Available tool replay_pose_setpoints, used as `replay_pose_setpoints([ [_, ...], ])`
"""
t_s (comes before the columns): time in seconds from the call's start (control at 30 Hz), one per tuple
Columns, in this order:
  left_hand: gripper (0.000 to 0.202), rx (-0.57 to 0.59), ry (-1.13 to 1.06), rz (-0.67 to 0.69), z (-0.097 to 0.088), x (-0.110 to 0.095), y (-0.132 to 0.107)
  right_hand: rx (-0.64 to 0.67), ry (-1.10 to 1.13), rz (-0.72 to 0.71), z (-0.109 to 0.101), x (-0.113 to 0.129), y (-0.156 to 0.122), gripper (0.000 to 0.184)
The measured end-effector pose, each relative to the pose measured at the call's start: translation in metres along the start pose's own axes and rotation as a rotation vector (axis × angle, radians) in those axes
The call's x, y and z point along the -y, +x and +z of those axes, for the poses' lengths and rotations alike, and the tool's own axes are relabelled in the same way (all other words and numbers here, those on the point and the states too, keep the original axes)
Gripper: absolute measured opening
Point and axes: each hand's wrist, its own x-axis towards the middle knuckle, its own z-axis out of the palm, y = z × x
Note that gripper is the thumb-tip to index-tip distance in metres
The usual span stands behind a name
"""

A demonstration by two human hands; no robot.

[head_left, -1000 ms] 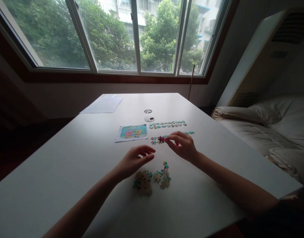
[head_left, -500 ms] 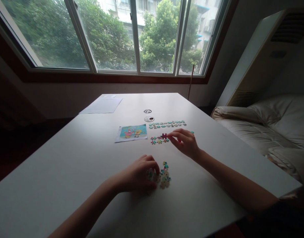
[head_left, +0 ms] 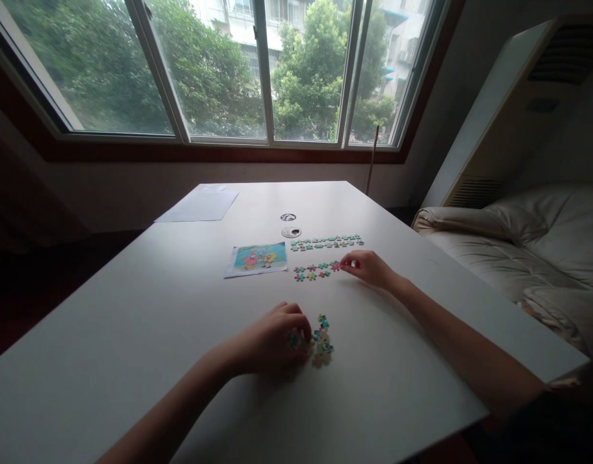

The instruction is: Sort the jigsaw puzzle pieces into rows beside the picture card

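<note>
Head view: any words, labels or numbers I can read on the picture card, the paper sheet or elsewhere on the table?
No text can be read anywhere.
On the picture card: cartoon print only; any lettering is too small.
On the paper sheet: too far and blurred to tell.
On the round discs on the table: marks illegible.
On the puzzle pieces: colours only.

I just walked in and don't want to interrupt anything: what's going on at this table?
A person is handling jigsaw pieces on a white table. Their left hand rests curled over a pile of loose multicoloured cardboard puzzle pieces near the front edge. Their right hand has its fingertips at the right end of a short row of pink and teal pieces. A longer row of teal pieces lies behind that, and a small cartoon picture card lies left of both rows.
</note>
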Motion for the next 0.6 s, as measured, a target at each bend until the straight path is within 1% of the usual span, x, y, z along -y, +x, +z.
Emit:
replay_pose_setpoints([
  [0.07, 0.016, 0.0, 0.005, -0.001, -0.0001, -0.0006, 0.0003, 0.068, 0.067, 0.054, 0.0041, -0.0094, 0.0001, 0.017],
  [0.13, 0.016, -0.001, 0.008, -0.001, -0.0002, -0.0009, 0.0007, 0.086, 0.105, 0.081, 0.0073, -0.0129, 0.0, 0.018],
  [0.37, 0.016, -0.002, 0.017, -0.005, -0.0002, -0.0004, 0.001, 0.083, 0.14, 0.077, 0.0054, -0.0091, -0.0001, 0.02],
  [0.6, 0.013, 0.021, 0.031, -0.001, -0.0005, 0.0018, 0.0028, 0.077, 0.089, 0.064, 0.0021, -0.009, -0.0001, 0.017],
])
